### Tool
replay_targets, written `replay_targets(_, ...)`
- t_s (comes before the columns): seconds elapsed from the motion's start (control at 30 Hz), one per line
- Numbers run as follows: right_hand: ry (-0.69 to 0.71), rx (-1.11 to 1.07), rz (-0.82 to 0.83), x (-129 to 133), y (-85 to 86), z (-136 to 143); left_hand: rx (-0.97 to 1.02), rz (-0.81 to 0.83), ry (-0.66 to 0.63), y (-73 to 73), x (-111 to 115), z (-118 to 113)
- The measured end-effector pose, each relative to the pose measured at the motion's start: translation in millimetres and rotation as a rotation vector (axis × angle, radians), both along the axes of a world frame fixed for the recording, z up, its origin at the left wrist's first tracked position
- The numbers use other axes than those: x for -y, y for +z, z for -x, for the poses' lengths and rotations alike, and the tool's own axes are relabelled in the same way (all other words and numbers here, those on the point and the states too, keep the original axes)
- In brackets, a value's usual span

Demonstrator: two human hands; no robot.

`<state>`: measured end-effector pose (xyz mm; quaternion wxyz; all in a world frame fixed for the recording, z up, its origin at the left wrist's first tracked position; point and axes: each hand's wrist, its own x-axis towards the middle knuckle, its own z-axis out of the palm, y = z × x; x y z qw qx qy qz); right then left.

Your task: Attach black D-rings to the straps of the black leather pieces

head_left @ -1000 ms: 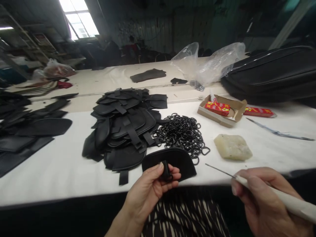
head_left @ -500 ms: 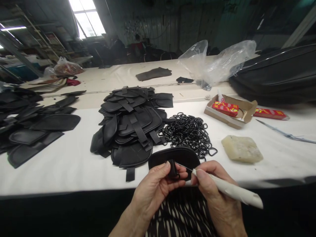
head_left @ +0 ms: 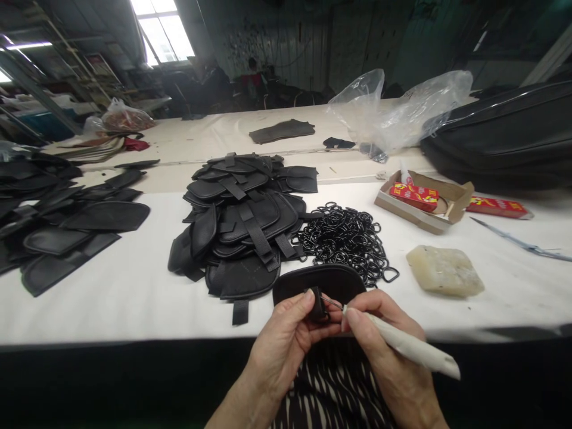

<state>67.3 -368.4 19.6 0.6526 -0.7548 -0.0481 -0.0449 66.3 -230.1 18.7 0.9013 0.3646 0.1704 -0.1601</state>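
Note:
Between thumb and fingers, my left hand [head_left: 286, 333] pinches the folded strap [head_left: 318, 304] of a black padded leather piece [head_left: 295, 283] at the table's front edge. A dark ring seems to sit in the strap's fold, mostly hidden by the fingers. My right hand [head_left: 393, 351] is closed around a brush-like glue tool or awl with a thick pale handle [head_left: 413, 345]. Its thin metal tip [head_left: 333, 302] reaches to the strap, touching or very near it. Just beyond lies a heap of black D-rings [head_left: 344, 238].
Left of the rings is a pile of black leather pieces [head_left: 245, 220], with another pile [head_left: 84, 220] farther left. On the right are a yellowish wax-like block [head_left: 444, 271], a cardboard tray [head_left: 415, 217] with red boxes, and scissors [head_left: 518, 241]. Behind lie a clear plastic bag [head_left: 402, 110] and a large black bag [head_left: 500, 143].
The tool in my right hand has moved slightly left, its tip closer in at the strap. My left hand keeps its pinch. The whole view has shifted a little.

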Motion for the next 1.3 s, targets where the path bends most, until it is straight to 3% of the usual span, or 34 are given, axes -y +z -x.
replay_targets(0.17,0.241,0.165,0.038,10.6,1.1,-2.1,-0.002,-0.072,0.083,0.4,7.7,3.3)
replay_targets(0.23,0.272,0.230,0.050,12.7,5.9,0.5,-0.020,-0.085,0.104,-0.9,8.6,3.6)
replay_targets(0.47,0.050,0.327,0.043,14.5,23.8,11.6,-0.015,-0.044,0.093,-2.2,6.2,2.9)
replay_targets(0.57,0.008,0.374,0.116,11.1,17.8,10.9,-0.011,-0.043,0.088,-0.9,5.2,4.2)
replay_targets(0.7,-0.078,0.535,0.341,3.7,-1.9,10.2,-0.018,-0.058,0.092,-1.4,6.0,6.2)
replay_targets(0.9,-0.001,0.928,0.633,-4.3,-17.3,5.6,-0.018,-0.054,0.152,-6.6,10.7,10.5)
replay_targets(1.03,-0.028,1.032,0.782,-10.5,-13.0,1.8,-0.032,-0.071,0.151,-8.3,11.6,14.0)
replay_targets(1.3,-0.038,1.066,0.846,-14.5,-11.9,0.8,-0.016,-0.100,0.094,-8.2,9.0,13.5)
